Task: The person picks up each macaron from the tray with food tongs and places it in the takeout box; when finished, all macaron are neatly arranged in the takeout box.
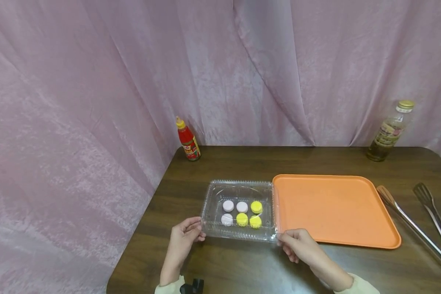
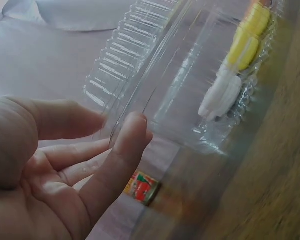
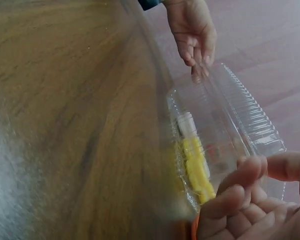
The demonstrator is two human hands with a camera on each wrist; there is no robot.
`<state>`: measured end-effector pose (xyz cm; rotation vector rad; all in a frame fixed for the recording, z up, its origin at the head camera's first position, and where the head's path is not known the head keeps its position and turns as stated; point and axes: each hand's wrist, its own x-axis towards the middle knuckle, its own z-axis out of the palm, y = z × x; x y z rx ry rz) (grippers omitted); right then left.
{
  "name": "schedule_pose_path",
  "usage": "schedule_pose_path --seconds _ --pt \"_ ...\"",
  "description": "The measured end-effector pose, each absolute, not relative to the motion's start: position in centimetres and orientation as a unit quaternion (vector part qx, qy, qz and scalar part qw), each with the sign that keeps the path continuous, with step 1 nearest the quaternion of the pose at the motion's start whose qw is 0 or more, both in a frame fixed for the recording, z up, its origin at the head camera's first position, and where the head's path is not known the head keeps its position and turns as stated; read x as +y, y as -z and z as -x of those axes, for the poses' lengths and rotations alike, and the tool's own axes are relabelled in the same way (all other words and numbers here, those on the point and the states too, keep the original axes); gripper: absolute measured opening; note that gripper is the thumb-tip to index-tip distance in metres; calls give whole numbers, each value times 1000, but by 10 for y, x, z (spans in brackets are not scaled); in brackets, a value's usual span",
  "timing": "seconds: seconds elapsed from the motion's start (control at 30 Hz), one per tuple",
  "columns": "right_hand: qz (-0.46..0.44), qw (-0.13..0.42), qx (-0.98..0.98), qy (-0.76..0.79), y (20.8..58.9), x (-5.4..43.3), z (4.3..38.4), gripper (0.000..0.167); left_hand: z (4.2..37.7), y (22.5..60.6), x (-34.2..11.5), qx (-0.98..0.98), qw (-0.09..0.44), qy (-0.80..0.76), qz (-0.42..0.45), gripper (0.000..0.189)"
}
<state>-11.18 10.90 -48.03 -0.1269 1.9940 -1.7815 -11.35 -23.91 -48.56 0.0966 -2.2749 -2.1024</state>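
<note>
A clear plastic clamshell box lies in front of the person, its ribbed edge showing in both wrist views. Inside are white round pieces and yellow round pieces in two rows, like small macarons. At the near left corner, the left hand pinches the box's thin plastic edge between thumb and fingers. The right hand pinches the near right corner the same way. Whether the box touches the table, and whether its lid is fastened, I cannot tell.
An orange tray lies directly right of the box. Beyond it are tongs and a dark slotted utensil. At the back of the wooden table stand a red sauce bottle and an oil bottle, before a pink curtain.
</note>
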Motion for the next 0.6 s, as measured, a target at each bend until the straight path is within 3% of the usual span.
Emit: schedule_pose_path --seconds 0.6 --pt "59 200 701 682 483 105 119 21 126 484 -232 -722 38 690 -41 32"
